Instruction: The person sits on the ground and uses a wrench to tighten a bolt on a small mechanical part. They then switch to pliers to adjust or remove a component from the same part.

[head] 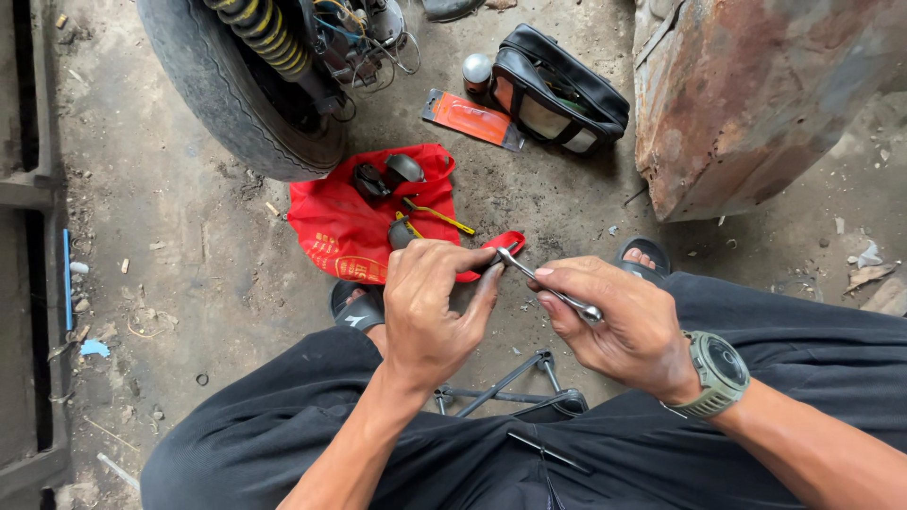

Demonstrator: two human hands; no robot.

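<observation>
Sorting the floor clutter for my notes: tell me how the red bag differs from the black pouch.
The red bag lies flat and crumpled on the floor, with small dark parts and a yellow-handled tool on top; the black pouch stands bulky and holds its shape. The red bag sits beside the tyre, near the left hand; the black pouch rests farther off, by the rusty metal body. Both lie on the dirty concrete floor.

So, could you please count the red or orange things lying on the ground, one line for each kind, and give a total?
Red plastic bag: 1
Orange flat tool package: 1
Small red piece beside the left hand: 1
Total: 3
The right hand holds a metal wrench, which is not red.
</observation>
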